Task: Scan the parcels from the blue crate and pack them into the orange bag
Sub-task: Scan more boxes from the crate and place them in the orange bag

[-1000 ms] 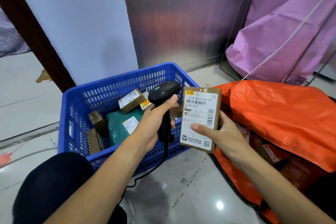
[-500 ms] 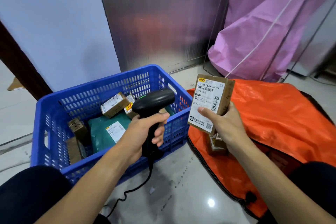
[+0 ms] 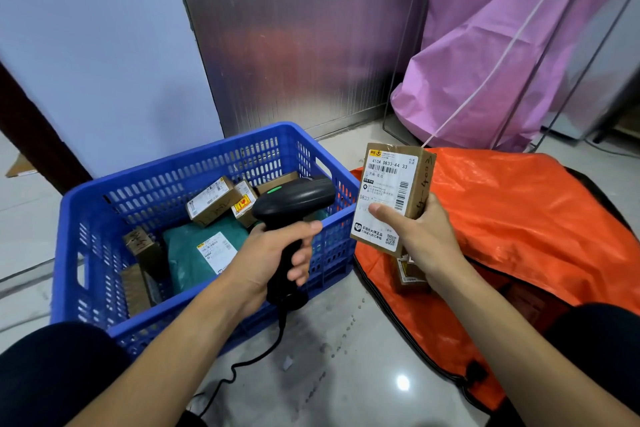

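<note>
— What's changed?
— Since a second ago my right hand has carried the parcel clear of the scanner and off to the right. Over the last half second, hardly any shift.
— Where's the parcel now?
— In the air, upright, label facing me, above the near left edge of the orange bag, just right of the blue crate. Thumb pressed on the label, fingers curled round the back.
— Left hand?
— My left hand is wrapped round the scanner handle, in front of the crate. The head points right toward the parcel with a gap between them, green light lit on top. Its black cable trails down across the floor.
— Crate contents?
— A green mailer with a white label, small brown boxes around it.
— Bag?
— Lies open on the floor. Another labelled box sits inside, just below my right hand. A pink sack stands behind it.
</note>
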`<action>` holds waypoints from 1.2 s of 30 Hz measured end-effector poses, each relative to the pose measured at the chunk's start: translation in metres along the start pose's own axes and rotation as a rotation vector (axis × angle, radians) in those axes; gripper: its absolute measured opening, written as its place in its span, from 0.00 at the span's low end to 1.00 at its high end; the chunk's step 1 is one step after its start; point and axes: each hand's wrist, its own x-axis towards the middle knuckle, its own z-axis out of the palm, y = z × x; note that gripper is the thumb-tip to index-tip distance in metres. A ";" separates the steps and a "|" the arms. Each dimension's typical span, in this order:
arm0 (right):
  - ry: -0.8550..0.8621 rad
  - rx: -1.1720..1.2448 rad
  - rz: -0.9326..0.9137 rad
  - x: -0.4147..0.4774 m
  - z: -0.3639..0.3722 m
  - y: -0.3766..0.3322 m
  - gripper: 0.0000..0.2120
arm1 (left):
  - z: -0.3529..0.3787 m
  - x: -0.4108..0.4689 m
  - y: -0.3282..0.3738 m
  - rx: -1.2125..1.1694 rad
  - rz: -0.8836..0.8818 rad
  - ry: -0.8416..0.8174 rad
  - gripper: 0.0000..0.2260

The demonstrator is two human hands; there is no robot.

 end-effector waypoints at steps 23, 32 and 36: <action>-0.049 0.011 0.004 -0.004 0.002 -0.001 0.30 | 0.003 -0.003 0.004 0.026 0.021 0.045 0.14; -0.120 0.177 0.092 -0.013 0.003 0.003 0.26 | 0.004 0.007 -0.002 0.102 0.056 0.267 0.08; -0.166 0.271 0.203 -0.019 0.004 0.013 0.21 | 0.009 0.016 -0.015 0.119 0.034 0.363 0.08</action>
